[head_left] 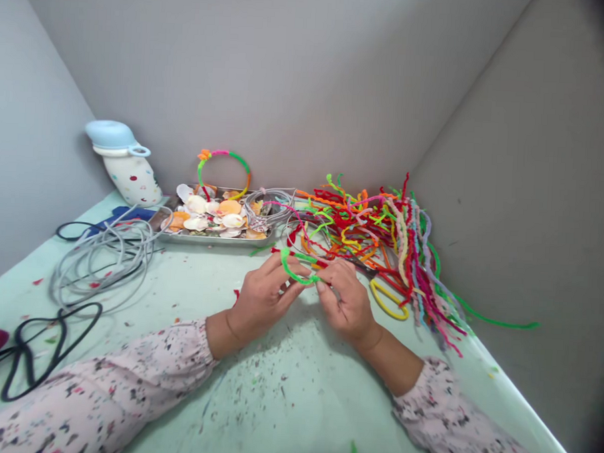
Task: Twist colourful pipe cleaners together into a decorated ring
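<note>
Fingers [336, 275] on green pipe cleaner [288, 272]; shells [231, 221] in metal tray [216, 239]

The pipe cleaner [285, 267] is green, the sleeves [135, 373] speckled.

Bottle [131, 179], shells [231, 220] and grey cable [131, 246]
The bottle has a light-blue cap; shells fill a metal tray [216, 240]; the cable lies in loose loops.

Soft light is spreading across the pale green, flat tabletop [364, 396]; right of it, the smooth grey wall panel [523, 196] is looking dimmer, the view blurring to black at its edge.
</note>
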Action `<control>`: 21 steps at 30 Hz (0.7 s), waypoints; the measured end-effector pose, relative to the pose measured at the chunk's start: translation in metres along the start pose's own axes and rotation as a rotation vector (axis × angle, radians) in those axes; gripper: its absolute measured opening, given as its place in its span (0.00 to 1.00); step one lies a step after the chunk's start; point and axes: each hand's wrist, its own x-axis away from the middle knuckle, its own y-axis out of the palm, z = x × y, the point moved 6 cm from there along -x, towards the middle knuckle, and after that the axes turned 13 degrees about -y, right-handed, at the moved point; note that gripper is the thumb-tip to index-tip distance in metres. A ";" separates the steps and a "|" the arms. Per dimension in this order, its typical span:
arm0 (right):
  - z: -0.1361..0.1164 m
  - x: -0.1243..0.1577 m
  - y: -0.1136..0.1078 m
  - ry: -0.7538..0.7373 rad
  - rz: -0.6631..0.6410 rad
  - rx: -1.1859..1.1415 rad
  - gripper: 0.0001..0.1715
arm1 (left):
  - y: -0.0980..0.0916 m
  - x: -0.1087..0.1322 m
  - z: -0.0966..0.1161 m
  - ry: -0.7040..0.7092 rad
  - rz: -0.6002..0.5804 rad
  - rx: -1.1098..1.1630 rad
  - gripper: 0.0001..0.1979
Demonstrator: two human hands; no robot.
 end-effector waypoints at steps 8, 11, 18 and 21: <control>-0.003 0.000 -0.003 -0.098 0.018 0.053 0.08 | -0.001 -0.001 0.002 -0.028 -0.012 0.022 0.04; -0.004 0.000 -0.004 -0.121 0.018 0.077 0.08 | -0.001 -0.002 0.004 -0.030 -0.011 0.036 0.03; -0.004 0.001 -0.003 -0.146 0.018 0.134 0.09 | 0.000 -0.002 0.003 -0.073 -0.032 0.084 0.02; -0.003 0.001 -0.002 -0.139 0.004 0.151 0.10 | 0.001 -0.002 0.001 -0.101 -0.035 0.119 0.03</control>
